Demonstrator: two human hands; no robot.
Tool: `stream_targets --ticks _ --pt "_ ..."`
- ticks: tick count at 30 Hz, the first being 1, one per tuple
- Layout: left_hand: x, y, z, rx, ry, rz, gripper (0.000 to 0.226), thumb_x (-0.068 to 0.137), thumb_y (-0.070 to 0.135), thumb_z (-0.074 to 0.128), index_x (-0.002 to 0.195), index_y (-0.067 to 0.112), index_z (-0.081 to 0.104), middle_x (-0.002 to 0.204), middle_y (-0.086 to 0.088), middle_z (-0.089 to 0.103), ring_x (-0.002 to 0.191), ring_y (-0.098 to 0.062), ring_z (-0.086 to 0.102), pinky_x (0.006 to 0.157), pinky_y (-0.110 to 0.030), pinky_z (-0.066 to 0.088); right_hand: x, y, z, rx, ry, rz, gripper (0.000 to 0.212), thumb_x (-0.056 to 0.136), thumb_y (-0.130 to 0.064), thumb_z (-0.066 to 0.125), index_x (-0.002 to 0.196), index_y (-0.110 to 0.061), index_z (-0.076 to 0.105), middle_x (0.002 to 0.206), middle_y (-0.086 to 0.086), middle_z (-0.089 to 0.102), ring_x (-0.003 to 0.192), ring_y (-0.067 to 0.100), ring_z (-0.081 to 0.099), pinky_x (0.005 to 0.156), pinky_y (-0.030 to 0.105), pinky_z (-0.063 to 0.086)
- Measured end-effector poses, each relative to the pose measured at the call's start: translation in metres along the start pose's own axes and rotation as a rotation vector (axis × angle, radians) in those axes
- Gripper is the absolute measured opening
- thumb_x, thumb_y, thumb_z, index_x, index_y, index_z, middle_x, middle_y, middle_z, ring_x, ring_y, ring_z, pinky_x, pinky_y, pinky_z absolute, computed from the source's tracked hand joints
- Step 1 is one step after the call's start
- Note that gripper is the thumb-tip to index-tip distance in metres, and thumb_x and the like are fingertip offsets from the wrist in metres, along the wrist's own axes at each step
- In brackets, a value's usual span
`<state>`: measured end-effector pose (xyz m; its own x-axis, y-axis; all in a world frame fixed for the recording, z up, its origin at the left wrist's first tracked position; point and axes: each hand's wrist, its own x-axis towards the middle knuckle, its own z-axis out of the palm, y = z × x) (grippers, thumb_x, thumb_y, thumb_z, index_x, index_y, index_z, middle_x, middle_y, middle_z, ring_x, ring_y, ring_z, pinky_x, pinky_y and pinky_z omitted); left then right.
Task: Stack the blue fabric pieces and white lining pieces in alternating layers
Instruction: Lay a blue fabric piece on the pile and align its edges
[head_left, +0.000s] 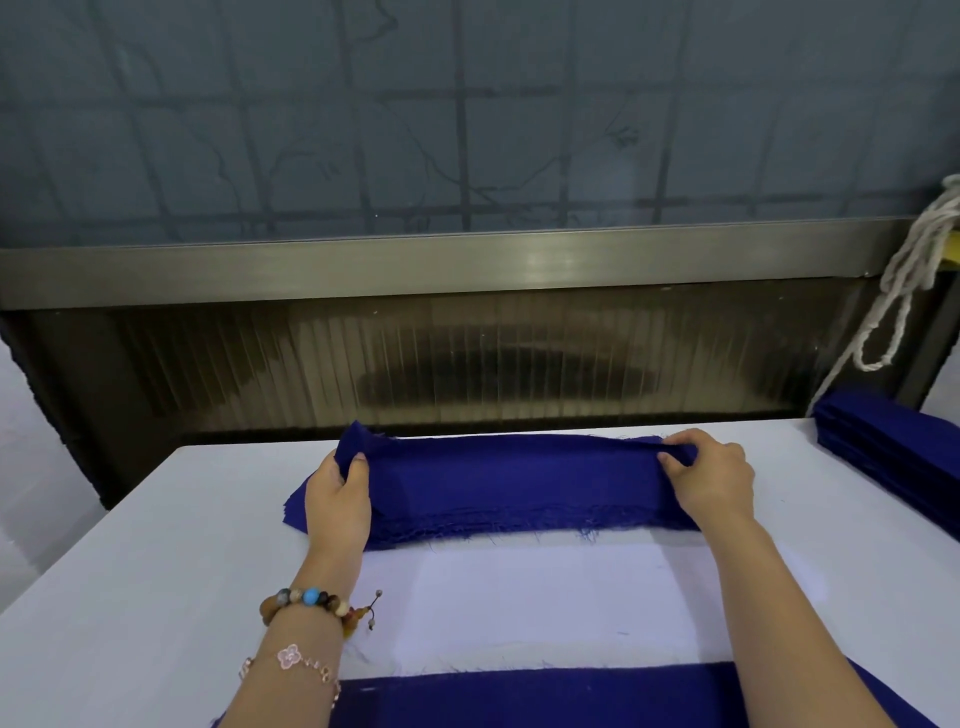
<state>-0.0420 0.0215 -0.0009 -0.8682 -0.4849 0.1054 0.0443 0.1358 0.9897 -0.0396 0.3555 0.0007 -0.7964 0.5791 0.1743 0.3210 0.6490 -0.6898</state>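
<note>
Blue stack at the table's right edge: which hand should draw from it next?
The right hand, probably: it pinches the blue piece at the end nearest that stack; the left hand grips the far end.

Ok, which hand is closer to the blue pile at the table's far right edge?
Right. The right hand pinches the right end of the blue piece, just left of that blue pile; the left hand grips the opposite end, farther away.

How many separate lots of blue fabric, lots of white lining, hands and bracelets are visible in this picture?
Blue fabric lots: 3 (middle pile, right pile, near piece)
White lining lot: 1
Hands: 2 (left hand, right hand)
Bracelets: 2 (bead bracelet, chain bracelet)
Total: 8
</note>
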Motion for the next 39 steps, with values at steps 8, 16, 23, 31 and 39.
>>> stream_targets --ticks 8,16,23,31,39 --pt "0.001 -0.005 -0.002 0.033 0.037 0.062 0.021 0.102 0.022 0.046 0.086 0.025 0.059 0.085 -0.004 0.065 0.086 -0.022 0.06 0.079 -0.042 0.052 0.004 0.003 -0.006 -0.097 0.175 0.023 0.014 0.088 -0.036 0.066 0.091 -0.023 0.062 0.129 0.009 0.045 0.122 0.033 0.035 0.092 0.043 0.038" --pt "-0.002 -0.009 -0.004 0.35 0.095 0.186 0.023 0.096 0.008 0.056 0.12 0.007 0.058 0.104 -0.007 0.065 0.099 -0.029 0.062 0.079 -0.031 0.051 0.009 0.01 -0.01 -0.156 0.074 0.238 0.03 0.094 -0.027 0.058 0.121 -0.013 0.055 0.119 0.016 0.055 0.116 0.037 0.043 0.094 0.044 0.036" --pt "-0.003 -0.01 -0.006 0.355 0.043 0.229 0.032 0.096 0.005 0.054 0.127 0.008 0.063 0.116 -0.009 0.067 0.105 -0.022 0.06 0.098 -0.036 0.046 0.009 0.01 -0.009 -0.057 0.13 0.25 0.026 0.093 -0.026 0.06 0.107 -0.004 0.059 0.104 0.019 0.063 0.101 0.037 0.056 0.085 0.045 0.046" --pt "0.009 -0.016 -0.018 0.092 0.125 0.037 0.018 0.092 0.007 0.062 0.101 0.013 0.076 0.108 -0.007 0.072 0.102 -0.023 0.062 0.095 -0.037 0.051 0.008 0.01 -0.004 0.211 0.227 0.139 0.015 0.093 -0.016 0.061 0.095 -0.001 0.063 0.093 0.019 0.065 0.085 0.034 0.058 0.074 0.039 0.044" --pt "0.024 -0.019 -0.028 -0.245 0.075 -0.163 0.024 0.091 -0.002 0.061 0.095 0.017 0.075 0.11 -0.012 0.07 0.104 -0.029 0.065 0.09 -0.038 0.055 0.012 0.019 -0.008 0.714 0.137 0.5 0.03 0.086 -0.024 0.07 0.066 -0.015 0.05 0.071 0.006 0.057 0.078 0.028 0.059 0.082 0.042 0.052"
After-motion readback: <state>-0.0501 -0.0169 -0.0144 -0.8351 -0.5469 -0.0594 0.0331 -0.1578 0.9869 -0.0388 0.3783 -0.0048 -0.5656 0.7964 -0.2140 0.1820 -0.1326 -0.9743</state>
